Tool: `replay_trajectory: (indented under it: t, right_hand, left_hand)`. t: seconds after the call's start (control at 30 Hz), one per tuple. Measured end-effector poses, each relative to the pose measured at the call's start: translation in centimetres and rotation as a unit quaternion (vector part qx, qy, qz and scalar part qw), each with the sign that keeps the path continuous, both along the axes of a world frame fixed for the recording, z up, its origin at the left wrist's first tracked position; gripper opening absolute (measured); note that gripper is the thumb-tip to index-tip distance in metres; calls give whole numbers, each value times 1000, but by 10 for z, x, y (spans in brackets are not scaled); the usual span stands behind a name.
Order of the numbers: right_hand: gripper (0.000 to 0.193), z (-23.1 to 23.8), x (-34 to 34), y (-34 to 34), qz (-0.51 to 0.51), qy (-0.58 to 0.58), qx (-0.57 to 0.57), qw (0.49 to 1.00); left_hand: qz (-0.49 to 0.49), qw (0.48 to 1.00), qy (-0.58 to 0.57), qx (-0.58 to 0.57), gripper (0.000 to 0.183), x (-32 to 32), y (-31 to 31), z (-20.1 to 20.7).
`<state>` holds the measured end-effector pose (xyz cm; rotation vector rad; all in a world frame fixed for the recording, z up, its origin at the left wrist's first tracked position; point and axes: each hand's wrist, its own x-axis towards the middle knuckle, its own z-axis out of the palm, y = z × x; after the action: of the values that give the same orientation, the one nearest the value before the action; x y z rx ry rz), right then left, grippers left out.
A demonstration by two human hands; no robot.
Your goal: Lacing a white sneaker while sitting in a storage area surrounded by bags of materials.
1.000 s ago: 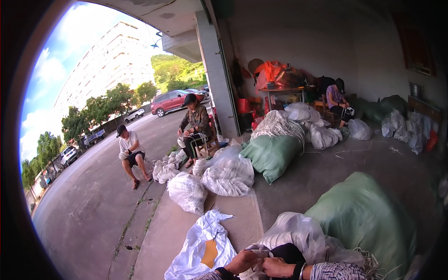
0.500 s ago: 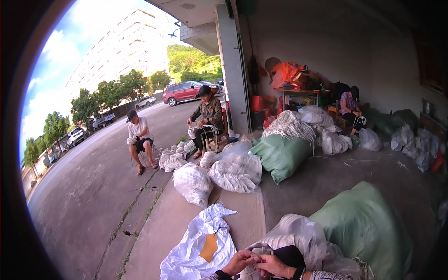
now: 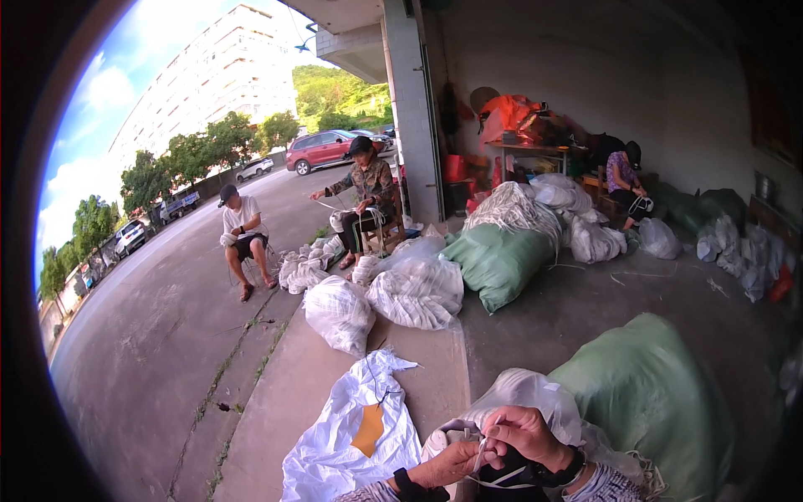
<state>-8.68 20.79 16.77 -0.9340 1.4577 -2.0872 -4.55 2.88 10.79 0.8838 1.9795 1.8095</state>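
Left hand (image 3: 450, 465): sat at the lower centre of the frame, thumb and fingers pinching a white cord (image 3: 480, 457); a dark band circled the wrist. Right hand (image 3: 527, 433): lay just beside and slightly above it in the frame, fingertips pressed together on the same cord; a black band circled this wrist too.

White cord, thin: was between the two hands, lower centre, partly hidden by the fingers.

Clear plastic bag (image 3: 535, 391), one, pale contents: stood just beyond the hands. Green sack (image 3: 648, 385), large, full: filled the lower right, beside that bag.

White plastic sheet (image 3: 339, 443), crumpled: lay on the ground left of the hands, an orange-yellow piece (image 3: 367, 430) on it.

White bags (image 3: 339, 314), two, bulging: rested side by side at the centre. Second green sack (image 3: 493, 272): stood to their right, topped with a heap of white cords (image 3: 514, 209).

Co-workers, three, seated: one in a white shirt (image 3: 242, 219), left of centre; one in a patterned jacket (image 3: 372, 186), one arm held out; one in a purple top (image 3: 617, 171), upper right.

Table (image 3: 527, 148): stood against the rear wall, bearing orange-red sheeting (image 3: 506, 119).

Red car (image 3: 318, 153): was parked at the upper centre-left.
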Motion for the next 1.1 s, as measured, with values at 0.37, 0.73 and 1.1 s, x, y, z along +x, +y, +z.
replay_trajectory:
  t: [0.37,0.73,1.1]
  right_hand:
    - [23,-91,-130,259,-561,-212,-134,789]
    - [17,-136,-86,166,-279,-235,122,923]
    - [20,-116,-26,5,4,12,402,916]
  left_hand:
    - [626,630,-187,421,43,2,-274,-54]
    - [431,899,39,-65,25,35,-101,-49]
    - [200,836,234,-454,10,35,-58,-17]
